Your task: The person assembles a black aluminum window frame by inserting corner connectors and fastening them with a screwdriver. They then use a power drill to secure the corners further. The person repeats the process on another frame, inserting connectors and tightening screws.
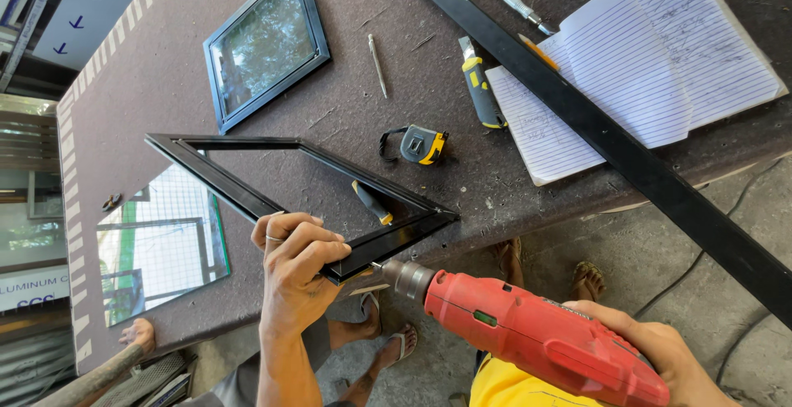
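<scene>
An empty black metal frame (247,201) lies on the dark brown table (157,77), one corner jutting over the near edge. My left hand (295,263) grips that frame's near corner, fingers curled over the rail. My right hand (660,353) holds a red power drill (528,329) by its rear. The drill's chuck and bit touch the frame's outer edge just right of my left hand. A small black-and-yellow tool (372,203) lies inside the frame.
A glazed black frame (266,44), a glass pane (161,242), a tape measure (422,144), a utility knife (478,85), a pencil (377,65) and an open lined notebook (643,61) lie on the table. A long black bar (627,155) crosses it diagonally. Another person's hand (136,334) and sandalled feet are nearby.
</scene>
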